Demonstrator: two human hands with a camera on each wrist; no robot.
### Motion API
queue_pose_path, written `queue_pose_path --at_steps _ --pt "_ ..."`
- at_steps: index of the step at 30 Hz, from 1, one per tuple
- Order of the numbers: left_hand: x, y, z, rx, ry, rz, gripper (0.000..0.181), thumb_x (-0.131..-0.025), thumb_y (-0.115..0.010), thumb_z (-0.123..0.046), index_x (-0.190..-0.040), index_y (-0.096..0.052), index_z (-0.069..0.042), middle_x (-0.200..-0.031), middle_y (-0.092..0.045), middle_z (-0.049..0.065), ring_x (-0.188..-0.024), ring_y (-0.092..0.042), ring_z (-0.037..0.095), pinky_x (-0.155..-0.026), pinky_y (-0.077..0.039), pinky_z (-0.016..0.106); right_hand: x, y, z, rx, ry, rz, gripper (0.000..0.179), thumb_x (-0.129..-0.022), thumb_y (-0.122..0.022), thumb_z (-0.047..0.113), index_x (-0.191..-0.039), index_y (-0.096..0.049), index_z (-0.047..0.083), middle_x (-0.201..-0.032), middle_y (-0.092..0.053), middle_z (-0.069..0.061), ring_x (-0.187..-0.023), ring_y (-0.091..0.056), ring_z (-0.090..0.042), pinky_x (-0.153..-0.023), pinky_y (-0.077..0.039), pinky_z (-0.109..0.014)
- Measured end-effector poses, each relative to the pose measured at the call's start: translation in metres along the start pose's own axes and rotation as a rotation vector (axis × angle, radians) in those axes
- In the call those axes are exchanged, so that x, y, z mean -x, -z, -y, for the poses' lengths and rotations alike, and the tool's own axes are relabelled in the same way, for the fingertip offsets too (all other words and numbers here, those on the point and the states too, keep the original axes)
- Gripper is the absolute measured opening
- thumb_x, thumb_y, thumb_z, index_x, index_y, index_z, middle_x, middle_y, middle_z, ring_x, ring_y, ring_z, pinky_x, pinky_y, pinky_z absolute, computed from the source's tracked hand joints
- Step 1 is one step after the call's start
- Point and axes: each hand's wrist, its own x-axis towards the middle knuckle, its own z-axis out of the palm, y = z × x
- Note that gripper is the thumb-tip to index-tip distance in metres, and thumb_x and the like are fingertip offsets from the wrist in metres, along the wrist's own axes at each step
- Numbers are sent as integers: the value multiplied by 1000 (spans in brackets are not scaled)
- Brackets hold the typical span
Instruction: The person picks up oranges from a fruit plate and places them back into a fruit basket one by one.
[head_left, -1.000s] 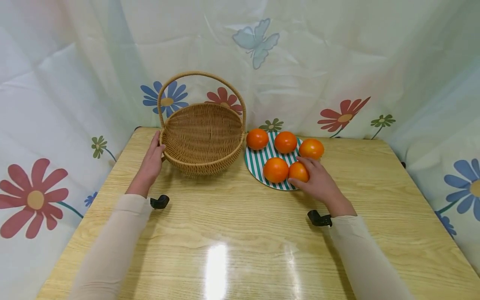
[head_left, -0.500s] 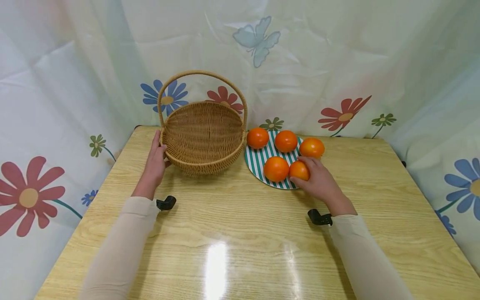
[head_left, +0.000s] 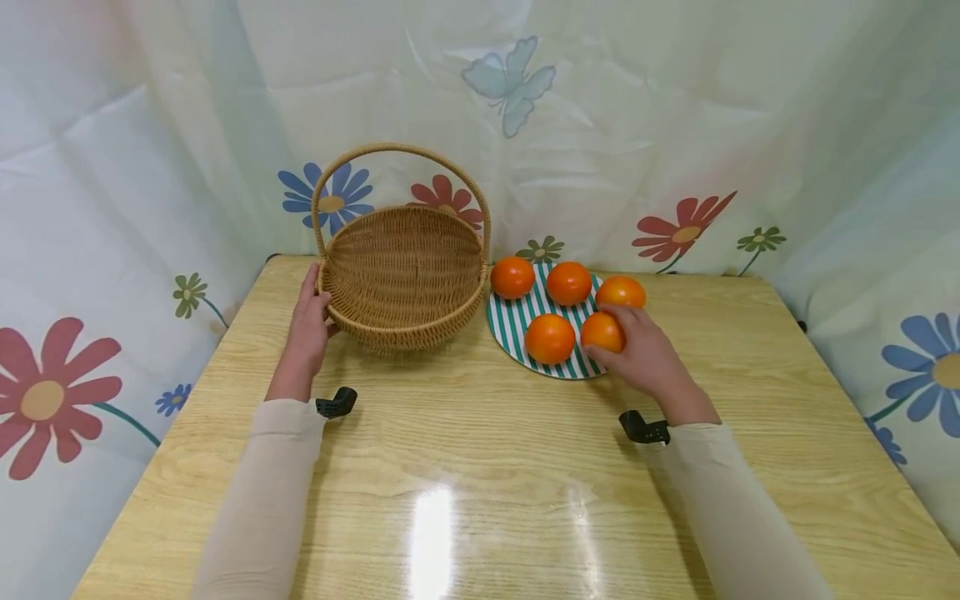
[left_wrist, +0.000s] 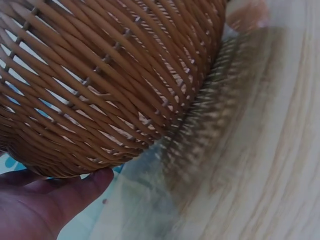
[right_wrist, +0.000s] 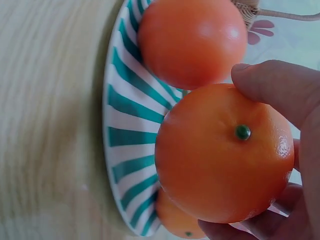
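In the head view, my left hand (head_left: 306, 333) rests against the left side of a wicker basket (head_left: 408, 275). Its fingers lie fairly straight along the outer wall, thumb by the rim; the left wrist view also shows fingertips touching the weave (left_wrist: 105, 85). My right hand (head_left: 641, 354) grips a smooth orange (right_wrist: 225, 155) with a small green stem nub, thumb on one side and fingers on the other. This orange is over the right front of a green-and-white striped plate (head_left: 510, 333); whether it still touches the plate is unclear. Several other oranges (head_left: 550, 338) sit on the plate.
The basket's tall arched handle (head_left: 397, 147) stands upright. Everything is on a light wooden table (head_left: 480, 433), with a flower-printed curtain (head_left: 585, 167) behind and at both sides. Another orange (head_left: 621, 292) sits at the plate's right edge, just beyond my right hand.
My right hand has shifted slightly right and away with its orange, opening a small gap to the neighbouring orange. My left forearm has swung a little to the right while that hand stays at the basket.
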Motion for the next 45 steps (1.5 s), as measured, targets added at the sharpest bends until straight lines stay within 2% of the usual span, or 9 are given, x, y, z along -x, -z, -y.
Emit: queue_pose_path --at_steps 9,16,21,25,31,38,45 --pt "0 2 7 8 -14 -13 59 -104 -20 -20 -157 2 -33 -165 4 6 -148 -19 35 -115 -27 56 -6 13 7 12 56 -84 68 -89 -66 42 -143 -40 9 -141 -38 -27 -107 -50 -45 -86 -49 -63" --pt "-12 4 25 1 -41 -21 55 -106 -19 -27 -154 0 -42 -165 3 0 -148 -18 32 -115 -26 57 -12 18 19 -7 93 -131 68 -89 -67 41 -143 -41 9 -145 -38 -21 -112 -48 -42 -88 -48 -61" --pt "-15 4 32 30 -53 -22 54 -106 -23 -30 -153 0 -47 -165 4 -1 -149 -17 31 -115 -25 58 -17 17 32 -22 123 -141 67 -88 -68 40 -143 -43 10 -142 -42 -19 -113 -47 -39 -87 -47 -58" --pt "-13 2 27 58 -57 -20 58 -106 -27 -27 -153 2 -45 -164 7 0 -149 -16 32 -115 -24 58 -21 16 42 -28 116 -143 69 -87 -69 42 -143 -42 12 -144 -41 -16 -115 -46 -38 -89 -47 -57" --pt "-4 -5 10 77 -53 -11 61 -105 -26 -20 -156 3 -33 -164 7 6 -148 -16 36 -115 -24 59 -24 17 56 -35 125 -160 68 -87 -69 43 -144 -43 14 -146 -40 -15 -118 -46 -38 -87 -49 -58" --pt "-4 -6 9 89 -33 -18 60 -105 -25 -20 -157 1 -32 -165 4 4 -148 -16 34 -115 -25 58 -28 14 76 -66 135 -146 67 -87 -70 38 -143 -44 13 -146 -40 -15 -118 -48 -38 -87 -51 -59" --pt "-5 -6 8 102 -59 -14 60 -104 -25 -18 -157 -1 -31 -164 2 6 -147 -18 37 -114 -26 60 -37 12 95 -77 149 -137 69 -87 -69 43 -145 -42 17 -150 -37 -13 -124 -46 -37 -92 -48 -60"
